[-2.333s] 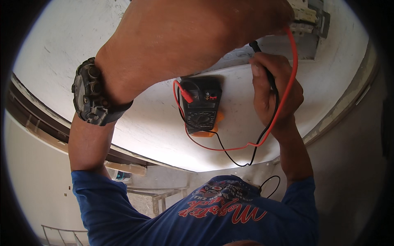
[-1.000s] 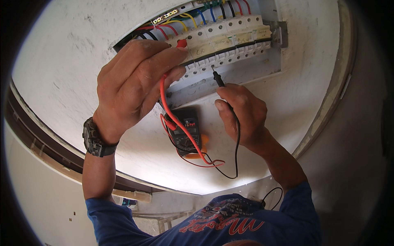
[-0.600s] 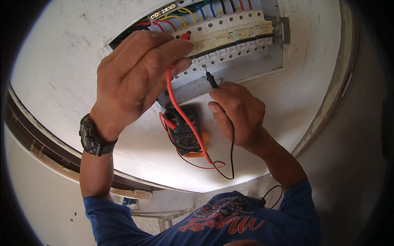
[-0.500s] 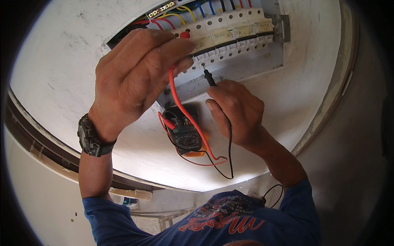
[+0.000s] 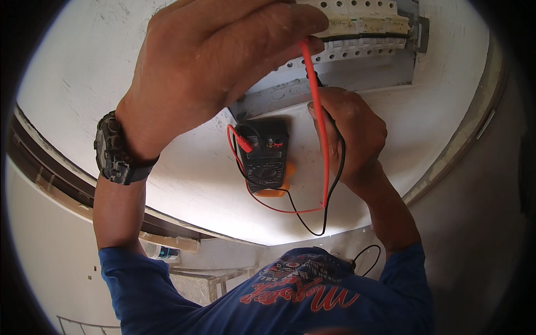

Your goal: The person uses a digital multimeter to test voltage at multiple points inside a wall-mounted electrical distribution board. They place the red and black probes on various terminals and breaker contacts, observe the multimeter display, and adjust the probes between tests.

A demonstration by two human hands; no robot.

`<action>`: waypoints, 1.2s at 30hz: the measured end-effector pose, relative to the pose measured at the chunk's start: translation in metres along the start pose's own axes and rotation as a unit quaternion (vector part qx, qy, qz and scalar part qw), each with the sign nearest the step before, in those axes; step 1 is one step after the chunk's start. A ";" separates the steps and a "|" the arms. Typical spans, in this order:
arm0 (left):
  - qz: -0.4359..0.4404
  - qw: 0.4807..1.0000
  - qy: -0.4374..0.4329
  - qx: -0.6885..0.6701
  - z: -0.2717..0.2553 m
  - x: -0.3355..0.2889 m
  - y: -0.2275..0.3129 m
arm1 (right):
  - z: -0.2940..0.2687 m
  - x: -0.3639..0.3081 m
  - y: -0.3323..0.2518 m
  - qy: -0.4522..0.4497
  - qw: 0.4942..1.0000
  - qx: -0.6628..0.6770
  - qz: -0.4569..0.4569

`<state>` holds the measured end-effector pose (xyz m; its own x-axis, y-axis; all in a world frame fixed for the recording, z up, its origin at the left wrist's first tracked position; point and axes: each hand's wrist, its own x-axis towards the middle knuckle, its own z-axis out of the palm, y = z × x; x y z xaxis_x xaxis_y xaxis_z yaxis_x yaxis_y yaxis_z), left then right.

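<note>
My left hand, wearing a black wristwatch, is pinched round a red test probe just in front of the breakers. Its fingers hide most of the probe, and the red lead hangs down from them. Below and to the right, my right hand grips a black test probe pointed up at the lower terminals of the circuit breakers. The red lead crosses in front, so whether the black tip touches a terminal cannot be seen. Both leads run to a black multimeter beneath the panel.
A recessed distribution box in the white wall holds the breaker row, with strips of handwritten tape across it. An orange piece shows behind the multimeter. Below left stand a container and a bench-like frame.
The view has shifted, so panel and multimeter sit further right and the panel higher. My left hand looks larger and further up and right, now covering the wires and the red probe's top.
</note>
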<state>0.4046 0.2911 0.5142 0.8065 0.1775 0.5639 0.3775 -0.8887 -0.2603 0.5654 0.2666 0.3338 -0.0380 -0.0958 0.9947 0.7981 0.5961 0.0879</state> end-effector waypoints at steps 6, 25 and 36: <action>0.242 0.952 0.132 0.135 0.007 -0.006 -0.010 | 0.000 -0.002 -0.001 -0.001 1.000 0.005 0.022; 0.347 0.910 0.185 0.131 0.011 -0.005 -0.021 | -0.004 -0.002 0.001 -0.015 1.000 -0.015 0.018; 0.315 0.924 0.188 0.104 0.013 -0.018 -0.032 | -0.002 0.007 -0.002 -0.025 1.000 0.002 0.018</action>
<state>0.3838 0.3215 0.5017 0.6960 -0.5421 0.4708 -0.0033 -0.6581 -0.7529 0.5647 0.2633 0.3401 -0.0395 -0.0347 0.9986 0.7966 0.6022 0.0525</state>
